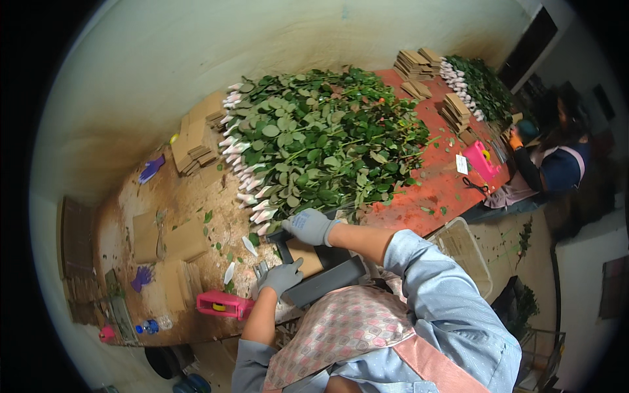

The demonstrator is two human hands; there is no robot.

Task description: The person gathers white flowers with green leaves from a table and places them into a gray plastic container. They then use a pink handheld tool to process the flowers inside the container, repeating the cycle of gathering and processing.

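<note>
My left hand (281, 278), in a grey glove, lies at the near left end of a dark rectangular holder (327, 281), its fingers at a brown cardboard sheet (304, 256) inside. At the holder's far side is my right hand (309, 226), also gloved in grey, with its fingertips by the nearest rose stems; whether it grips one is hidden. A large pile of leafy roses (324, 142) lies beyond, the flower heads in white and pink sleeves (238, 147) pointing left. Two loose white sleeves (249, 246) lie left of the holder.
A pink tape dispenser (225, 305) stands near my left hand. Cardboard stacks (194, 137) and purple gloves (151, 169) lie at left. On the red table part (417, 206) are black scissors (474, 185) and another pink dispenser (480, 161). A co-worker (555, 162) is at far right.
</note>
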